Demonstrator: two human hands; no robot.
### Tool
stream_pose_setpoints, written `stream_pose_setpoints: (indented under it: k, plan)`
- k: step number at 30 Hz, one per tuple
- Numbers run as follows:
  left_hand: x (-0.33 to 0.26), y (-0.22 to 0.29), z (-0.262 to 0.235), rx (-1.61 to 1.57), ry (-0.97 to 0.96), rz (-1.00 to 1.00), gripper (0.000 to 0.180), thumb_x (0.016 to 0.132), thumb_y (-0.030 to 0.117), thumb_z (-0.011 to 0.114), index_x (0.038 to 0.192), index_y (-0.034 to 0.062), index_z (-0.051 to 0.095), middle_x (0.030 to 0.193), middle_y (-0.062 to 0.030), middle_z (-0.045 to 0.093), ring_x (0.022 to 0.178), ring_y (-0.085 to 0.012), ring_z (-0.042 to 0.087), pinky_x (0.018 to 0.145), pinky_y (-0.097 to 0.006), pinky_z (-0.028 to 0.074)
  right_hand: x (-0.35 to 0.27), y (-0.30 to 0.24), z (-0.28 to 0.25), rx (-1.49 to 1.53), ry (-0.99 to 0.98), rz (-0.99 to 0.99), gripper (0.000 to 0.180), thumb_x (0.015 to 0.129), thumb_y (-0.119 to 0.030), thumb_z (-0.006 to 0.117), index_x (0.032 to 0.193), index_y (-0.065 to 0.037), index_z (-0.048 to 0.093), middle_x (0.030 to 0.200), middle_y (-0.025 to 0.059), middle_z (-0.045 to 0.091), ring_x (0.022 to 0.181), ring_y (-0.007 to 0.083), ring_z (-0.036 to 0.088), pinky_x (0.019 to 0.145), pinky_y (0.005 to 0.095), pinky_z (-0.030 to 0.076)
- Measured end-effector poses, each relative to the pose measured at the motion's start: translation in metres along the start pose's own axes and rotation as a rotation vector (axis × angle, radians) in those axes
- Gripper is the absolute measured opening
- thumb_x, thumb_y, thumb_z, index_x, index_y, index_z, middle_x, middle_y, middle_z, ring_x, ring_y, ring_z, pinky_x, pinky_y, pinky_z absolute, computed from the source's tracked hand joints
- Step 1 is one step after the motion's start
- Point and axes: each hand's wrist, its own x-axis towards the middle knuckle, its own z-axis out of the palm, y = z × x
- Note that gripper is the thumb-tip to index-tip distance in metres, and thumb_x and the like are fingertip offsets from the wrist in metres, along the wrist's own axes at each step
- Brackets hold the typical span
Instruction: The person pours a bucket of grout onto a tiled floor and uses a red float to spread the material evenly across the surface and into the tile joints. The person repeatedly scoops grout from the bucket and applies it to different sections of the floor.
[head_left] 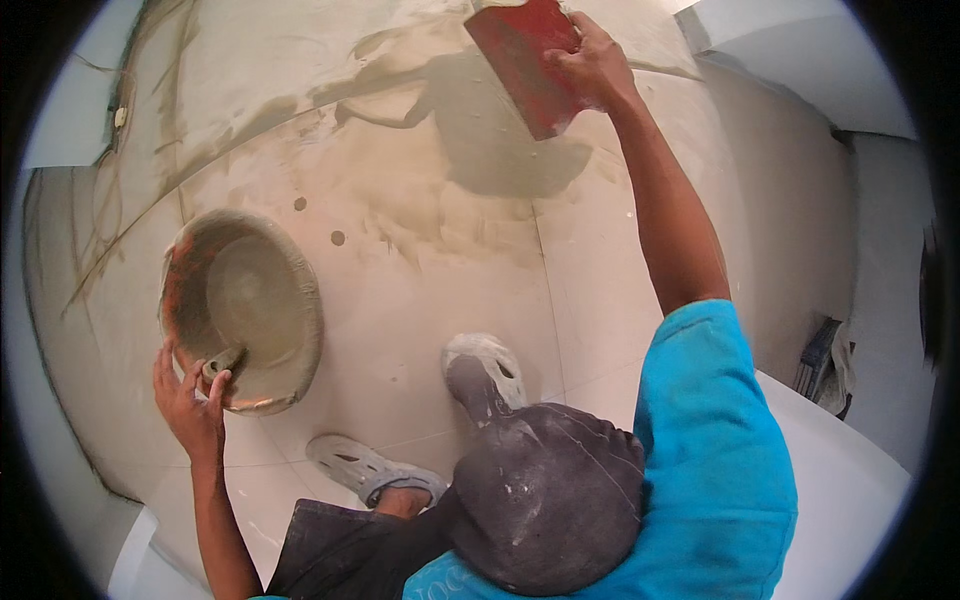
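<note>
My left hand [192, 415] is at the near-left rim of a round basin [310, 290], its fingers and thumb about the edge. Inside the basin lies wet grey-beige paste [255, 290], like grout. A short tool handle [224, 360], smeared with paste, leans out by my thumb; the rest of it is sunk or hidden. At the top, my right hand [592, 65] grips a red flat spreader [525, 70] by one edge, tilted over the floor. Beneath and left of it, paste is smeared across the pale tiles [440, 220].
My clogs [485, 370] stand on the tiles near the basin. Two dark round spots [338, 238] mark the floor. Along the left run loose cords [108, 200]. A dark bundle [825, 365] sits by the right wall; a white ledge [800, 50] juts in at upper right.
</note>
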Motion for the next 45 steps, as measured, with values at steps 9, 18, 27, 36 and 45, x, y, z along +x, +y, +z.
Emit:
stream_pose_setpoints:
  k: [9,18,27,36,45]
  plan:
    - [0.006,-0.008,-0.013,0.069,0.042,0.009,0.030,0.071,0.023,0.079,0.093,0.0055,0.067,0.140,-0.0111,0.044,0.132,-0.0315,0.036,0.107,-0.046,0.031,-0.015,-0.120,0.196,0.144,-0.344,-0.165,0.047,0.072,-0.011,0.061,0.118,-0.006,0.055,0.108,0.0193,0.062,0.101,0.0349,0.061,0.085,0.0449,0.049]
    - [0.003,-0.005,-0.014,0.050,0.071,0.030,0.030,0.073,0.025,0.078,0.093,0.0054,0.066,0.141,-0.0091,0.044,0.131,-0.0311,0.037,0.107,-0.046,0.033,0.034,-0.077,0.200,-0.025,-0.016,-0.052,0.051,0.074,-0.023,0.060,0.123,-0.009,0.054,0.110,0.0189,0.062,0.100,0.0367,0.061,0.084,0.0467,0.050]
    - [0.005,-0.007,-0.015,0.072,0.042,0.021,0.033,0.073,0.028,0.078,0.095,0.0058,0.067,0.142,-0.0069,0.042,0.133,-0.0293,0.035,0.107,-0.046,0.032,0.045,0.016,0.128,-0.079,0.173,0.193,0.040,0.068,-0.022,0.060,0.106,-0.009,0.064,0.098,0.0183,0.067,0.095,0.0357,0.063,0.081,0.0412,0.050]
    - [0.005,-0.006,-0.017,0.082,0.016,-0.016,0.033,0.072,0.027,0.079,0.095,0.0070,0.067,0.143,-0.0060,0.040,0.134,-0.0295,0.034,0.109,-0.046,0.031,0.005,-0.002,0.069,-0.087,0.141,-0.002,0.033,0.077,-0.020,0.056,0.106,-0.009,0.063,0.097,0.0166,0.068,0.091,0.0337,0.064,0.076,0.0417,0.051]
    - [0.007,-0.004,-0.017,0.012,0.043,-0.001,0.032,0.070,0.023,0.079,0.093,0.0033,0.067,0.141,-0.0104,0.044,0.130,-0.0335,0.038,0.105,-0.045,0.032,-0.234,-0.027,0.134,-0.491,-0.282,-0.768,0.036,0.077,-0.014,0.058,0.111,-0.003,0.053,0.100,0.0162,0.057,0.087,0.0260,0.061,0.046,0.0311,0.051]
